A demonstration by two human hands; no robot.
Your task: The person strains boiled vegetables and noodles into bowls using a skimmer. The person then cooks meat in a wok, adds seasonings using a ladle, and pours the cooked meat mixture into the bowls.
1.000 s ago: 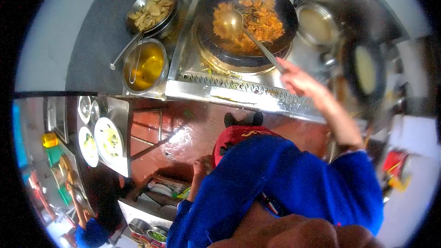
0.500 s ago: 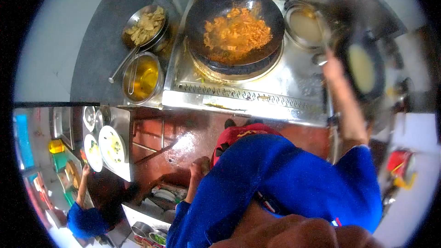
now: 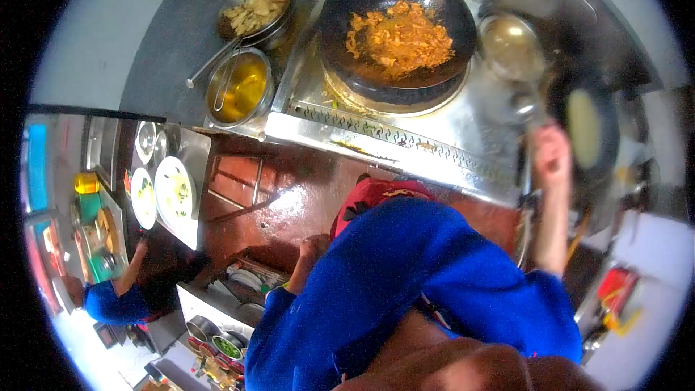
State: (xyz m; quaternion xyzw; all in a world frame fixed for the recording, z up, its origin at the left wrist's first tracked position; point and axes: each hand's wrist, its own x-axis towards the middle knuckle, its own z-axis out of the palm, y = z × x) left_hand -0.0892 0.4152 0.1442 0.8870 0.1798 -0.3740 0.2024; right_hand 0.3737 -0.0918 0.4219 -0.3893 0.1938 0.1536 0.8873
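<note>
My right hand (image 3: 552,156), blurred and with its fingers curled, is at the right edge of the steel stove. Whatever it may grip is hard to make out. Beside it is a small round metal piece, perhaps a ladle bowl (image 3: 523,105). A steel pot (image 3: 511,47) of cloudy liquid stands just beyond. Orange-red sauced food (image 3: 399,38) lies in a large black wok (image 3: 340,58) on the burner. My left hand (image 3: 310,250) hangs low beside the red apron (image 3: 373,195), away from the stove; its fingers are partly hidden.
Left of the stove are a strainer of pale fried pieces (image 3: 259,9) and a bowl of yellow oil (image 3: 246,94). A dark pan (image 3: 612,127) with pale content sits to the right. White plates (image 3: 174,188) rest on a side table. Another person's blue sleeve (image 3: 112,303) shows at lower left.
My right hand has drawn back from the pot toward my body. The whole view has turned slightly. The other person's hand has moved away from the plates.
</note>
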